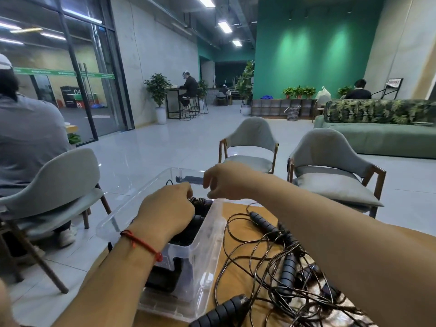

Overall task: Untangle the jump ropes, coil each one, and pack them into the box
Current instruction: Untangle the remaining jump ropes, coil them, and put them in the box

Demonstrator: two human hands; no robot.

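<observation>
Red string bracelet (141,243), bare forearms

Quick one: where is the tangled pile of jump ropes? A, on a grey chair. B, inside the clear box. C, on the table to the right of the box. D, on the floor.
C: the tangled jump ropes lie on the table, beside the clear plastic box.

"04" in white on dark box (70,91) behind glass wall, left. "03" on red box (76,105) below it. Green strip (47,72) on glass: print too small to read.
</observation>
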